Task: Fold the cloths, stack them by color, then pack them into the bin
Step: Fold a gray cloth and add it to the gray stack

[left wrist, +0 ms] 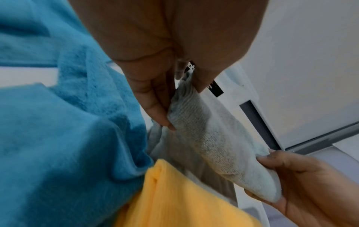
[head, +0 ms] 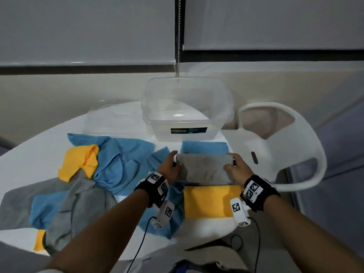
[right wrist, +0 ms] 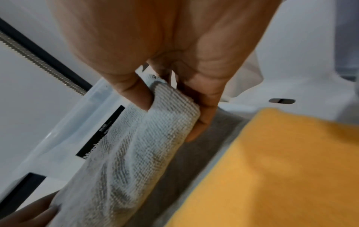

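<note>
A folded grey cloth (head: 204,169) is held off the table between both hands. My left hand (head: 171,167) pinches its left end (left wrist: 180,107) and my right hand (head: 235,170) pinches its right end (right wrist: 170,106). Below it lies another grey cloth (right wrist: 204,153). A folded yellow cloth (head: 208,200) lies nearer me, and a folded blue cloth (head: 204,147) lies beyond, in front of the clear plastic bin (head: 185,109). To the left sprawls a loose pile of blue (head: 120,164), yellow (head: 80,162) and grey cloths (head: 78,203).
The round white table (head: 39,152) carries everything. A white chair (head: 285,146) stands close on the right, by the table's edge. A blind cord (head: 178,36) hangs behind the bin. Cables trail from my wrist cameras over the near edge.
</note>
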The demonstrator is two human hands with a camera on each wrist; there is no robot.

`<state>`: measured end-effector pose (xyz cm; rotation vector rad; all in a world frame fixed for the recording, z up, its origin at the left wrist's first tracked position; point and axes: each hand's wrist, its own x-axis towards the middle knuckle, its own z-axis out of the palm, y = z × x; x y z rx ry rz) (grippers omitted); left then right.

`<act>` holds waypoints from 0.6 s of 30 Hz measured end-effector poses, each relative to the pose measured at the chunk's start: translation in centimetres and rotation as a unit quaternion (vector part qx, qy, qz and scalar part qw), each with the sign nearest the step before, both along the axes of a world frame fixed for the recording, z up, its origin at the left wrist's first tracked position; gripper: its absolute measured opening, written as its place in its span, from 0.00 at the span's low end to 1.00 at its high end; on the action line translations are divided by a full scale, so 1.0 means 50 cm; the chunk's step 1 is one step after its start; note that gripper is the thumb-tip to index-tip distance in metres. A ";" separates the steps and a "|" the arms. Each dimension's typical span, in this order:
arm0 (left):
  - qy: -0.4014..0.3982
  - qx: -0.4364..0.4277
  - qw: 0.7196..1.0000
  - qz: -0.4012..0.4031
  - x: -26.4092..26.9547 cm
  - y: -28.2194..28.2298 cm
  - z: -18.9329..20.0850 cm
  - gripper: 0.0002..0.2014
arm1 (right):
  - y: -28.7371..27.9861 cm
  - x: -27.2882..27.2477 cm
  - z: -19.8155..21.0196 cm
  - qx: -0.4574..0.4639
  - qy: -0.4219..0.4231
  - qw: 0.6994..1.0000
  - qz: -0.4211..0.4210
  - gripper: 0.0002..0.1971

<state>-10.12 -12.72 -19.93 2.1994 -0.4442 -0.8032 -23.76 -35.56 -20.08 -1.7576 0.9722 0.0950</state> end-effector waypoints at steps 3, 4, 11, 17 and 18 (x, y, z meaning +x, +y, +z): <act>0.001 0.011 1.000 -0.027 -0.020 -0.028 -0.020 0.25 | -0.028 -0.030 -0.012 -0.011 0.029 1.000 -0.003 0.24; 0.005 0.019 0.999 -0.034 -0.023 -0.032 -0.027 0.25 | -0.031 -0.037 -0.015 -0.011 0.031 0.999 -0.003 0.24; 0.016 0.075 0.997 -0.029 -0.039 -0.053 -0.055 0.23 | -0.045 -0.054 -0.028 -0.028 0.034 0.999 0.003 0.20; -0.001 0.101 0.995 -0.015 -0.039 -0.068 -0.048 0.23 | -0.052 -0.044 -0.019 -0.110 0.062 0.988 0.088 0.27; -0.011 0.109 0.994 -0.026 -0.039 -0.070 -0.040 0.25 | -0.051 -0.044 -0.015 -0.166 0.063 0.975 0.131 0.30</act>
